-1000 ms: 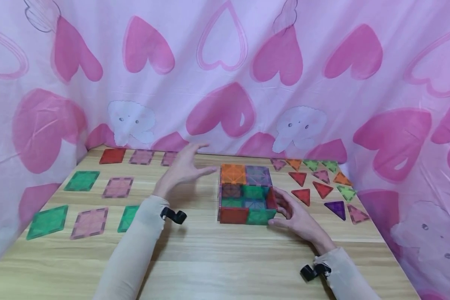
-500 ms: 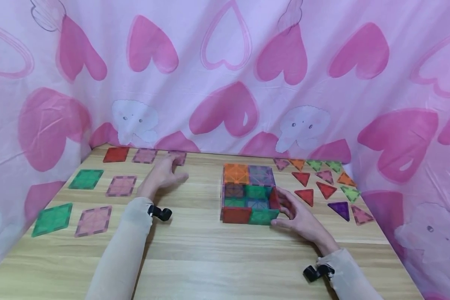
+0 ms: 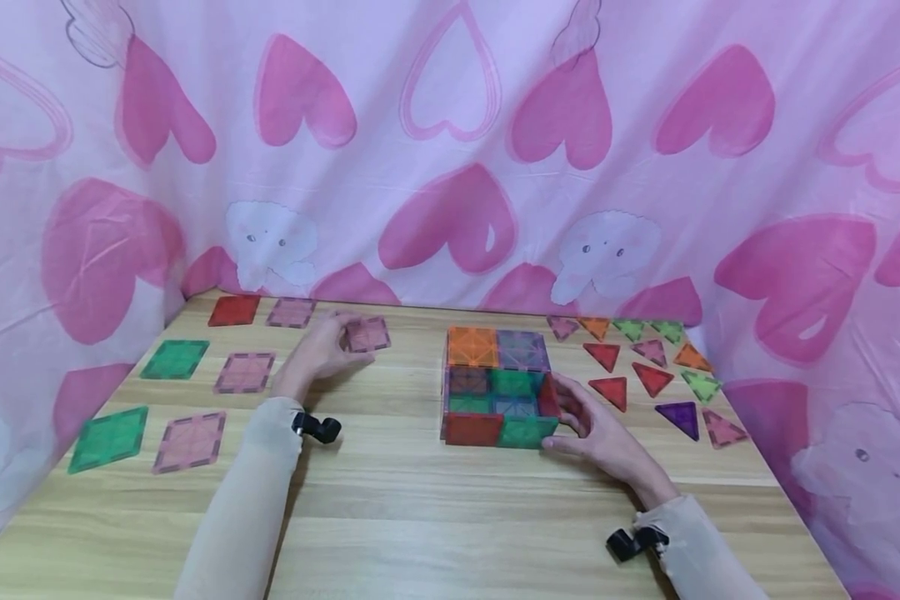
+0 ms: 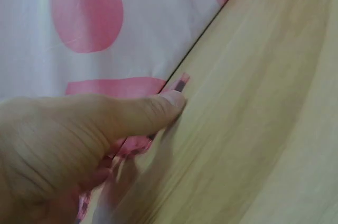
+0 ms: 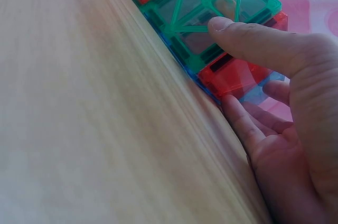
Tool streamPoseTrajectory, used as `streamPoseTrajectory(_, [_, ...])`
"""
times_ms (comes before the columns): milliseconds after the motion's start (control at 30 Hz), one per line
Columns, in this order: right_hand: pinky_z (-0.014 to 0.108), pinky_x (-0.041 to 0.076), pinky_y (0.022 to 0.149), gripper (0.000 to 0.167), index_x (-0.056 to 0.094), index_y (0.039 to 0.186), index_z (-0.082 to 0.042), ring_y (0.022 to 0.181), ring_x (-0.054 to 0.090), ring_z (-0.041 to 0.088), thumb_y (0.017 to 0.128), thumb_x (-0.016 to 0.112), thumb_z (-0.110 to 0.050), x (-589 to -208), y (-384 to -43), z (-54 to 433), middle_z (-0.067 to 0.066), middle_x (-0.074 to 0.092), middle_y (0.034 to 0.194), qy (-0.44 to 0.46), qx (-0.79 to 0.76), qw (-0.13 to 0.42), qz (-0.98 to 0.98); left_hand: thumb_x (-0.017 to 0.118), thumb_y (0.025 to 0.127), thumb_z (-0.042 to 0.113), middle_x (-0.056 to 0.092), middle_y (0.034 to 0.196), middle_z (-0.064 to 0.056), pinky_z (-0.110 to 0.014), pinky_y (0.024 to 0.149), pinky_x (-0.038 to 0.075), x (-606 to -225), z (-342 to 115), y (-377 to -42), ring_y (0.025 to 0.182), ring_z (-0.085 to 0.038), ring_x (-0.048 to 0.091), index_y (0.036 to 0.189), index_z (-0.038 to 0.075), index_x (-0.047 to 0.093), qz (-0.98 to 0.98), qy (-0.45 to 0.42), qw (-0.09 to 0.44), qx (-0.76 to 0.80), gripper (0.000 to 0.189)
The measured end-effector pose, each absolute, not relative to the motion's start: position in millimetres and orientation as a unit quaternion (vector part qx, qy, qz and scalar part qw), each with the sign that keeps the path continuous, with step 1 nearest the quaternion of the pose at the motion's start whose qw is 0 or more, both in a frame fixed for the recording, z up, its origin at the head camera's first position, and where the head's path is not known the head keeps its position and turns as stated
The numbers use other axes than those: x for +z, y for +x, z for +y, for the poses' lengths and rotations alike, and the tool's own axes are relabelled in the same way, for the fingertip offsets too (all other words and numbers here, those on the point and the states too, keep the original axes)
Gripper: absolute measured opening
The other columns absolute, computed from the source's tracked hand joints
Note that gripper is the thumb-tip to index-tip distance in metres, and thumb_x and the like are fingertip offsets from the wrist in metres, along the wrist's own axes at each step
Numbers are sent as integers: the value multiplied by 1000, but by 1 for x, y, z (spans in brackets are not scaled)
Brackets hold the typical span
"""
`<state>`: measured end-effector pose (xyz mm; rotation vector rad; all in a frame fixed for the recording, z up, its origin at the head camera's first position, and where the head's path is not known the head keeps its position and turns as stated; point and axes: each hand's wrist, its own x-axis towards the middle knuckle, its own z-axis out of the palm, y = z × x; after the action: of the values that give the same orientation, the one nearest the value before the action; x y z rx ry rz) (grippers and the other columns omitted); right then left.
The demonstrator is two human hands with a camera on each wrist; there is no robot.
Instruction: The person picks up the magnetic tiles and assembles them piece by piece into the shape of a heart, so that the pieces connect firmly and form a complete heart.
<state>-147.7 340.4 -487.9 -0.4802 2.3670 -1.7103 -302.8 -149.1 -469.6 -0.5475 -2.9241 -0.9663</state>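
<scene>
My left hand (image 3: 317, 354) is at the back left of the table, pinching a pink square magnetic tile (image 3: 367, 334) by its left side. In the left wrist view the thumb lies over the tile's edge (image 4: 182, 82); the hand hides most of the tile. A box of see-through magnetic tiles (image 3: 471, 430) stands mid-table, its front part uncovered, orange and purple squares over the rear. My right hand (image 3: 600, 433) holds its front right corner. In the right wrist view the thumb touches the green front tile (image 5: 206, 7), with fingers by the red side tile (image 5: 237, 76).
Left on the table lie loose square tiles: a red one (image 3: 234, 311), a green one (image 3: 176, 359), a pink one (image 3: 244, 372) and several more. Several triangle tiles, including a purple one (image 3: 678, 419), lie to the right. A pink heart-print curtain (image 3: 450, 225) borders the table.
My left hand has moved left from beside the box to the back-row pink tile, gripped it and drawn it slightly right and nearer. My right hand stays at the box.
</scene>
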Motion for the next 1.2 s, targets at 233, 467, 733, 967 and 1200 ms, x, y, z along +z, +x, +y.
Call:
streamPoseTrajectory(233, [14, 47, 114, 107, 29, 176, -20, 155, 43, 34, 91, 93, -11, -489, -147, 340, 16, 41, 173, -161, -574, 88, 798, 98, 86, 24, 69, 145, -20, -56, 123, 45, -471, -156, -304, 137, -41, 61, 150, 2, 66, -928, -149, -9, -340, 75])
streamPoseTrajectory(467, [15, 48, 114, 106, 29, 176, -19, 154, 45, 33, 92, 93, -9, -490, -147, 339, 18, 41, 173, -171, -576, 85, 795, 100, 83, 32, 69, 143, -13, -59, 116, 51, -449, -150, -295, 133, -36, 61, 148, 11, 67, -901, -137, 1, -413, 76])
streamPoseTrajectory(733, [13, 46, 114, 108, 27, 177, -17, 151, 47, 11, 91, 93, -9, -488, -146, 340, 17, 36, 176, -165, -574, 83, 798, 101, 81, 37, 76, 133, -3, -56, 111, 53, -392, -111, -272, 127, -29, 66, 143, 15, 73, -871, -209, 79, -437, 71])
streamPoseTrajectory(967, [13, 46, 114, 107, 27, 177, -17, 151, 47, 12, 92, 92, -9, -490, -147, 340, 18, 36, 176, -166, -576, 85, 796, 100, 81, 34, 79, 124, 3, -43, 104, 58, -372, -52, -241, 116, -18, 70, 135, 14, 76, -843, -312, 85, -430, 63])
streamPoseTrajectory(1200, [15, 46, 115, 107, 29, 177, -21, 151, 48, 12, 91, 93, -9, -490, -148, 340, 13, 38, 175, -167, -577, 88, 795, 100, 82, 38, 77, 125, -1, -44, 99, 61, -387, 12, -206, 115, -24, 71, 134, 12, 75, -834, -369, 44, -408, 63])
